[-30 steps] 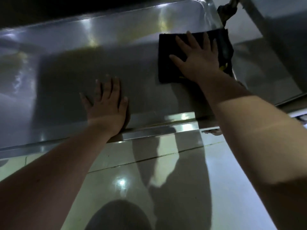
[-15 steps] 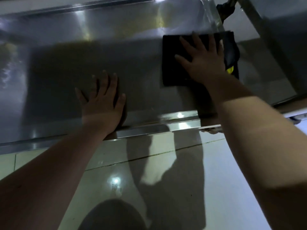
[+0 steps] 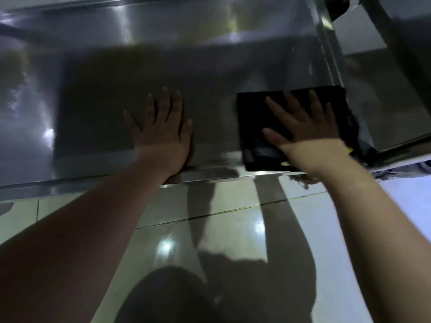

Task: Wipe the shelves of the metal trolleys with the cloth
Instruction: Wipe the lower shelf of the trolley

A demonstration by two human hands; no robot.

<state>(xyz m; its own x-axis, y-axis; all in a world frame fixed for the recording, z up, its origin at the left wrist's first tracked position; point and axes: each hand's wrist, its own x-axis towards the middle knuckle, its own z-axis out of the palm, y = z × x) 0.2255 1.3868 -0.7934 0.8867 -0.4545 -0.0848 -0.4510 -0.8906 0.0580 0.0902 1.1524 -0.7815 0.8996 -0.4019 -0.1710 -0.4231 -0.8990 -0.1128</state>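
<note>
The dark cloth (image 3: 256,127) lies flat on the metal shelf (image 3: 116,89), at the shelf's near right corner, its near edge just reaching the shelf's front rim. The right hand (image 3: 303,127) presses on the cloth with fingers spread. The left hand (image 3: 163,134) rests flat on bare shelf left of the cloth, fingers straight. Glossy floor tiles (image 3: 233,229) lie in front of the shelf

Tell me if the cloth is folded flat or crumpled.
Folded flat: the cloth lies as a straight-edged dark rectangle on the shelf, under the right hand with spread fingers.
</note>
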